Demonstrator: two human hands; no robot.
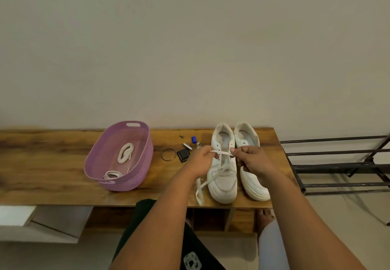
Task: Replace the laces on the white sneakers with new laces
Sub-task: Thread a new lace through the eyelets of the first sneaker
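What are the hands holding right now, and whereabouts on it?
Both hands pinch one white lace stretched across the left-hand sneaker: the left hand at its left part, the right hand at its right part. Its loose end trails onto the table.

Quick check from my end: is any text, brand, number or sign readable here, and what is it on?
Nothing can be read.
Left sneaker: small dark print on the insole, too blurred to read.
Black shorts: a white geometric logo, with no letters that can be made out.
Pink basket, right sneaker: no visible text.
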